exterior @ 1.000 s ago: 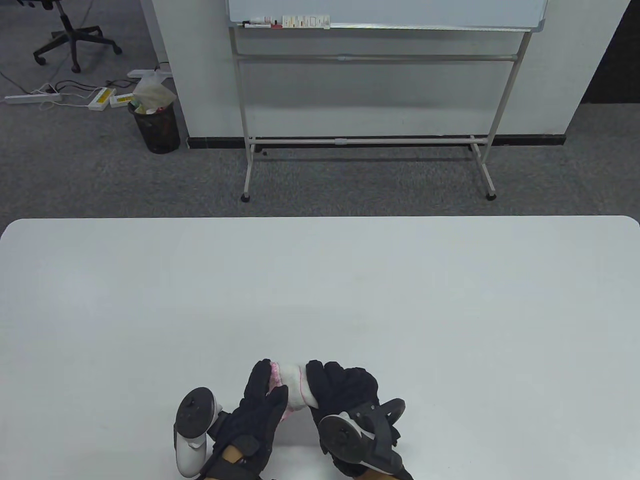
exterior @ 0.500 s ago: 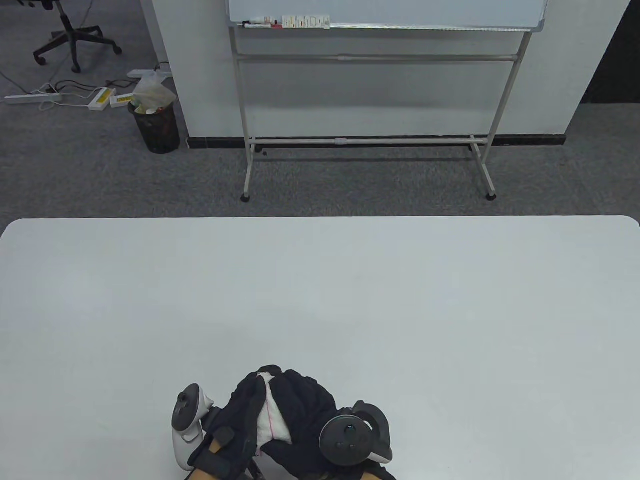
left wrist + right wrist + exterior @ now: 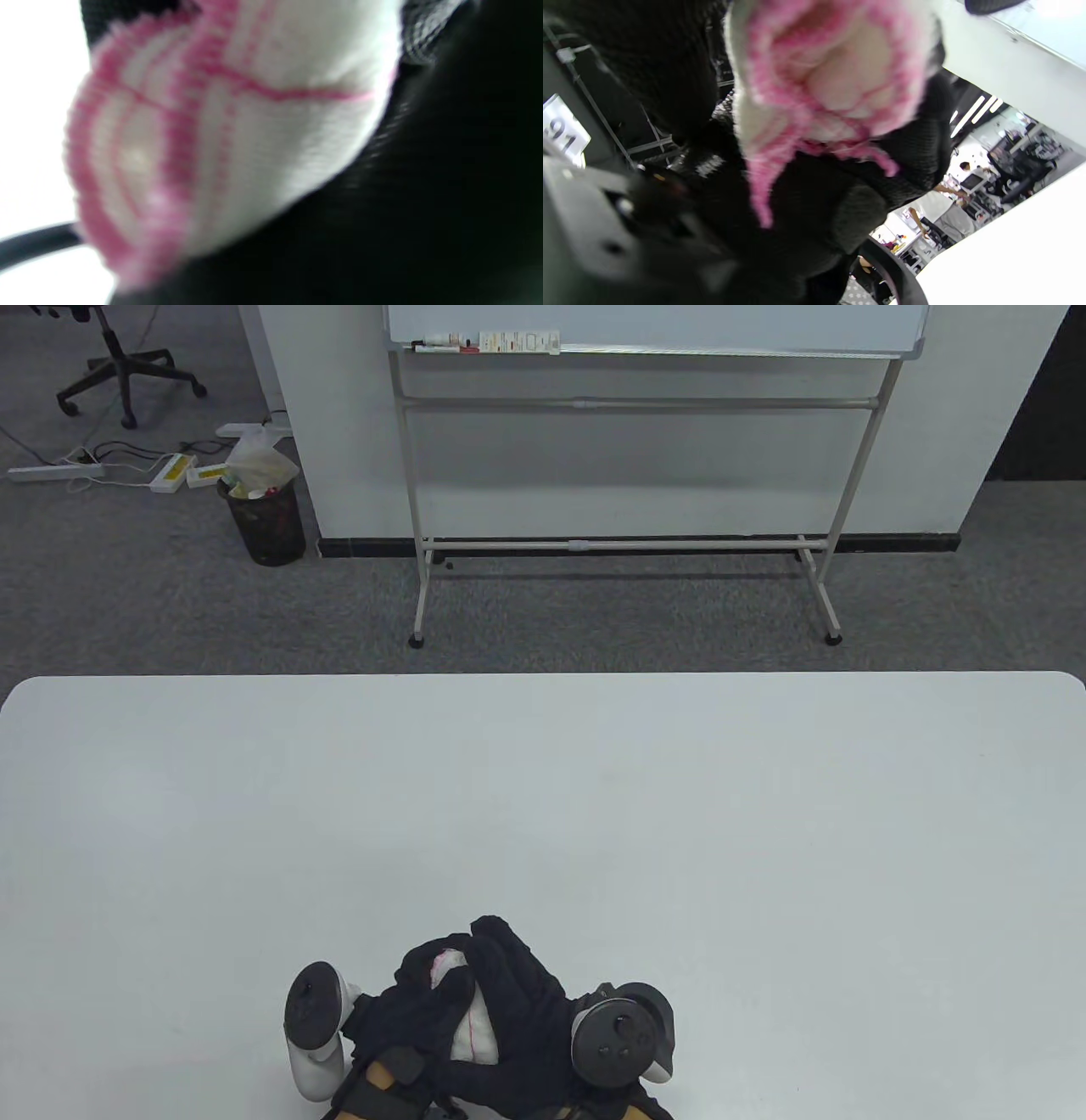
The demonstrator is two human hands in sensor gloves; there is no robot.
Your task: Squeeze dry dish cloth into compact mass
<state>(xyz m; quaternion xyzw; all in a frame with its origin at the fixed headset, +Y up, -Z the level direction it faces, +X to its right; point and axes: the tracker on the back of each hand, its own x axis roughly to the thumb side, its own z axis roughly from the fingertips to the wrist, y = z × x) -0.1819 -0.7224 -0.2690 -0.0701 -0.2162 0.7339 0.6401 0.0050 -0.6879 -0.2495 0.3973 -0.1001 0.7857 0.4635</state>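
Both hands are pressed together around the dish cloth (image 3: 472, 1031), which sits bunched between the black gloves just inside the near edge of the white table (image 3: 594, 814), a little left of the middle of that edge. The left hand (image 3: 416, 1014) cups the cloth from its left side with the fingers curled up and over it, and the right hand (image 3: 517, 1010) wraps across from the right, its fingers (image 3: 496, 942) folded over the top of the bundle on the side away from the near edge. Only a narrow white strip with a pink stitched line shows between the gloves, plus a small pink-and-white patch higher up near the fingertips. In the left wrist view the cloth (image 3: 237, 127) fills the picture as a rounded, tight white bulge with pink bands, black glove fabric hugging its right and lower sides. In the right wrist view the cloth (image 3: 831, 76) pokes out of the gloved fist as a crumpled pink-edged knot with a loose pink thread hanging down. A tracker (image 3: 312, 1027) sits to the left of the cloth and another tracker (image 3: 619, 1039) to its right. Beyond the cloth, the tabletop stretches bare to the far edge and out to both rounded far corners.
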